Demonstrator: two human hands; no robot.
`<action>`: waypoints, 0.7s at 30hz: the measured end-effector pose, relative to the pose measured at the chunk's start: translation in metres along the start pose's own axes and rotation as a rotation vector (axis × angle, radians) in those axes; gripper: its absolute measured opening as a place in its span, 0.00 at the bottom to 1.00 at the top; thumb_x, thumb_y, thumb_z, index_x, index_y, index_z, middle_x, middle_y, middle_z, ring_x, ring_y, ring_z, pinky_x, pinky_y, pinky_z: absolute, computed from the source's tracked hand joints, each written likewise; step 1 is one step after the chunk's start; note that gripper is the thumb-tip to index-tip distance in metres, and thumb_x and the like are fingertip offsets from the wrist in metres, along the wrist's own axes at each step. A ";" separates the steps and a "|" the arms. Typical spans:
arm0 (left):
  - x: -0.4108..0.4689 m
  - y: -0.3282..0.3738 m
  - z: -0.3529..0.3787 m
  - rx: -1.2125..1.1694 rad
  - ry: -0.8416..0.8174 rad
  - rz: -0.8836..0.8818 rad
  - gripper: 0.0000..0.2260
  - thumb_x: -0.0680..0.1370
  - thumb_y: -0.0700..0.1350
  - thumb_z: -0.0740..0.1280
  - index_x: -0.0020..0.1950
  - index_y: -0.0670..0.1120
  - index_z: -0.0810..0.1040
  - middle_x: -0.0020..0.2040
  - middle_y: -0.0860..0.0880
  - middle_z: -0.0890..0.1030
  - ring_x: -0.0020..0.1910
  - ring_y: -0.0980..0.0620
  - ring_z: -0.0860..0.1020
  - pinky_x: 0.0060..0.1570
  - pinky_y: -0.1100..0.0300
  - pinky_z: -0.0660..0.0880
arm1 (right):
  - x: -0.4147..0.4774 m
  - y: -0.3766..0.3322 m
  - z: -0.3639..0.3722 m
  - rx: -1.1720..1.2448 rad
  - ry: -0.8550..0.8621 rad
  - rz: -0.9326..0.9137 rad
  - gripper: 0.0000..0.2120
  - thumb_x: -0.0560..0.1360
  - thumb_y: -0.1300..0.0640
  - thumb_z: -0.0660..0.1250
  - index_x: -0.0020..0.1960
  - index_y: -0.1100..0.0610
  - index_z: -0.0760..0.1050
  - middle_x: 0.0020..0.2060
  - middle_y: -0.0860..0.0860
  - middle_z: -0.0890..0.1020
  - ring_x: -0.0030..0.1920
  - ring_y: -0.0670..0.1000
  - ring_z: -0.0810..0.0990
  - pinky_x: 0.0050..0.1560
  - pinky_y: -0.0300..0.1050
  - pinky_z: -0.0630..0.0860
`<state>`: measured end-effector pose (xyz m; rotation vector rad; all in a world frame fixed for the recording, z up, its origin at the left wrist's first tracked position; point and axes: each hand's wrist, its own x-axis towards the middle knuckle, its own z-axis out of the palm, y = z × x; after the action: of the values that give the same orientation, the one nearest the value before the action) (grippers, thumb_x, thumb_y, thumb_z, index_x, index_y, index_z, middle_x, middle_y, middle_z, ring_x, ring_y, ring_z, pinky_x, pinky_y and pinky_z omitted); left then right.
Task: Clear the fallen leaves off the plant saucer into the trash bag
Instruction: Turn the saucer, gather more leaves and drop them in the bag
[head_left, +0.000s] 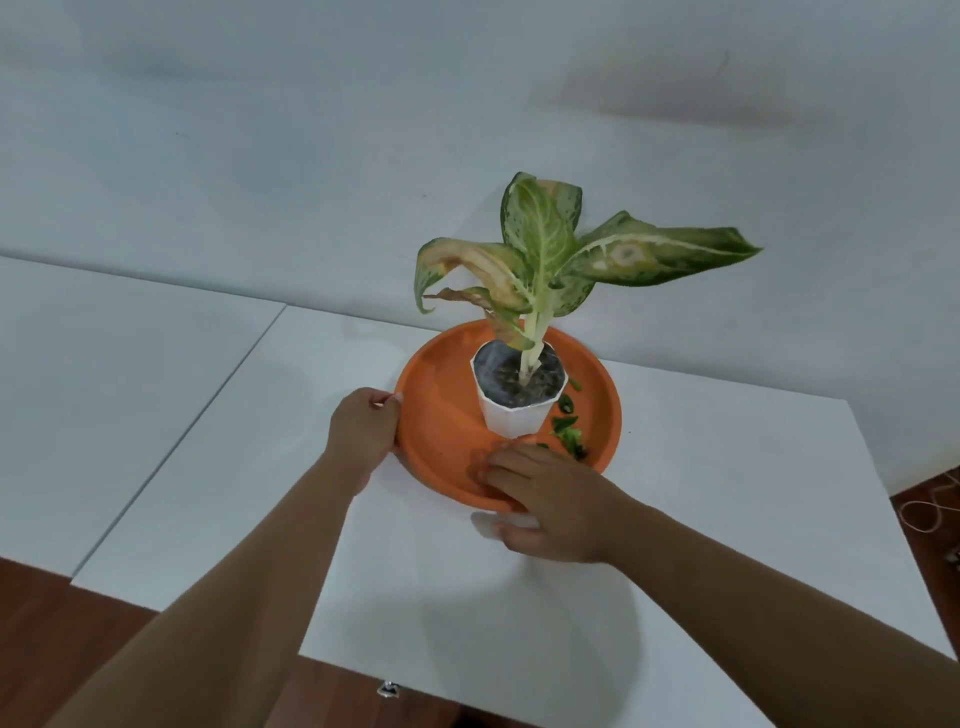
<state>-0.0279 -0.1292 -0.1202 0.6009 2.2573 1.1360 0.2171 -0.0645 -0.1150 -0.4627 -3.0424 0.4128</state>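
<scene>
An orange plant saucer rests on a white table. A white pot with a variegated green plant stands in it. Small green fallen leaf pieces lie on the saucer floor to the right of the pot. My left hand grips the saucer's left rim. Over the near rim, my right hand has its fingers inside the saucer, just left of the leaf pieces, while the thumb lies on the table. No trash bag is in view.
A second white table adjoins on the left with a narrow seam between. The white wall runs close behind the plant. Brown wooden floor shows at lower left and at far right, where a thin cord lies.
</scene>
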 end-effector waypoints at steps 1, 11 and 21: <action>-0.005 -0.003 0.001 -0.014 0.012 -0.007 0.15 0.80 0.52 0.64 0.57 0.43 0.78 0.46 0.45 0.83 0.41 0.45 0.83 0.48 0.49 0.82 | 0.007 -0.003 0.002 -0.003 0.015 0.017 0.27 0.77 0.34 0.52 0.68 0.48 0.70 0.69 0.43 0.71 0.72 0.48 0.65 0.69 0.50 0.66; -0.015 -0.006 0.004 0.157 0.113 0.184 0.18 0.77 0.51 0.70 0.64 0.46 0.74 0.60 0.45 0.76 0.56 0.47 0.76 0.56 0.55 0.73 | 0.008 0.006 0.016 -0.053 -0.082 0.061 0.33 0.76 0.31 0.50 0.73 0.48 0.65 0.75 0.45 0.66 0.76 0.50 0.60 0.73 0.51 0.58; 0.006 0.062 0.025 0.333 -0.488 0.771 0.45 0.60 0.56 0.80 0.74 0.58 0.63 0.72 0.56 0.69 0.73 0.54 0.66 0.70 0.48 0.67 | -0.007 0.021 0.007 -0.083 0.069 0.130 0.33 0.73 0.28 0.53 0.67 0.47 0.72 0.66 0.45 0.75 0.67 0.49 0.72 0.67 0.47 0.70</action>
<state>-0.0076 -0.0774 -0.0832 1.7744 1.8099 0.7816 0.2299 -0.0488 -0.1275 -0.6675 -2.9812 0.2704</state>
